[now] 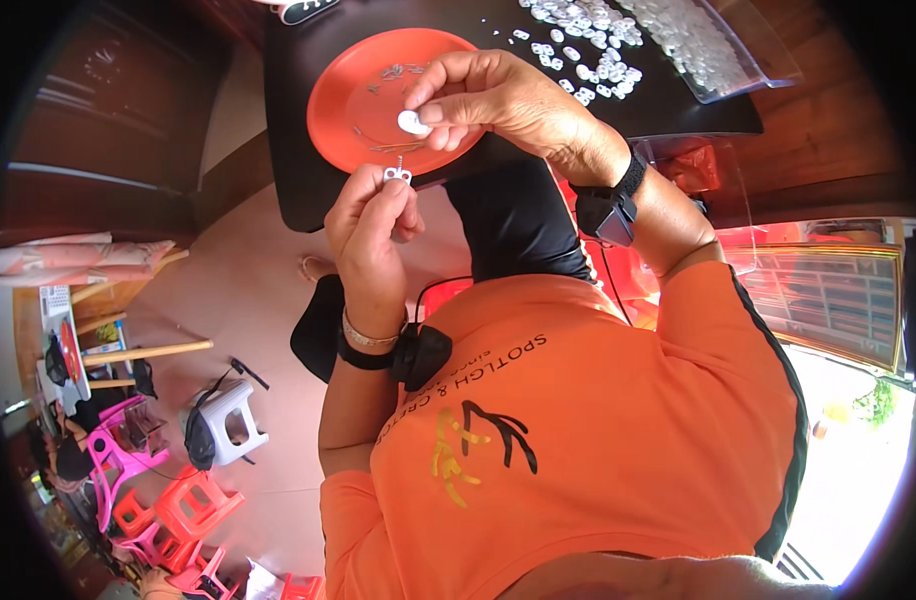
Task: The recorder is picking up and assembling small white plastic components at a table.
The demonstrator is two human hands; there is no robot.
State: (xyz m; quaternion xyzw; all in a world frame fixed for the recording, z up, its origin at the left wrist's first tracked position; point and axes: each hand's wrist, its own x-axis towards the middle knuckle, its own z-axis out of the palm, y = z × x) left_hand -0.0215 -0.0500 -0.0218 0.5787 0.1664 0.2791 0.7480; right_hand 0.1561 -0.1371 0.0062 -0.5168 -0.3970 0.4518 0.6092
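My left hand (373,225) pinches a small white plastic piece with round holes (397,175) between thumb and fingertips. A thin metal screw or pin (400,161) stands up from it. Just above and to the right, my right hand (478,100) holds a white oval plastic piece (413,123) by its edge. The two pieces are apart. Both hands are over the near edge of a round orange tray (338,75), which holds a scatter of small metal pins (393,78).
The tray rests on a black table (293,150). Many loose white plastic pieces (603,50) lie at the far right, beside a clear bin (698,60) full of similar pieces. Pink and red stools (198,500) and a grey stool (233,420) stand on the floor at left.
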